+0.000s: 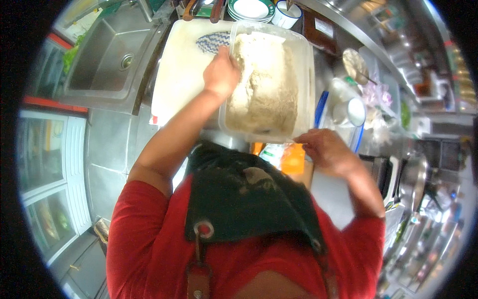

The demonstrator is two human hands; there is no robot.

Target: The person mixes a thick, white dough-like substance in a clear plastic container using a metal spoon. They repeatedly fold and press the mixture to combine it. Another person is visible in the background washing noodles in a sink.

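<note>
In front of me is a translucent plastic container (306, 82), partly over a white cutting board (179, 74). Inside lies a large, rough beige-to-brown block (265, 86), its top pale and powdery; I cannot tell what food it is. My left hand (223, 73) grips the container's left rim, thumb side up. At the near right corner, the fingers of my right hand (323, 149) pinch the container's edge; the hand is slightly blurred. A blue-and-white zigzag-patterned cloth (213, 42) on the board is partly covered by the container.
A steel sink (104, 59) stands to the left. Stacked plates (251, 9), a white mug (286, 15) and knife handles (216, 11) line the back. To the right are a blue-edged container (358, 130) and a white cup (355, 111). Orange packaging (292, 159) sits below the counter edge.
</note>
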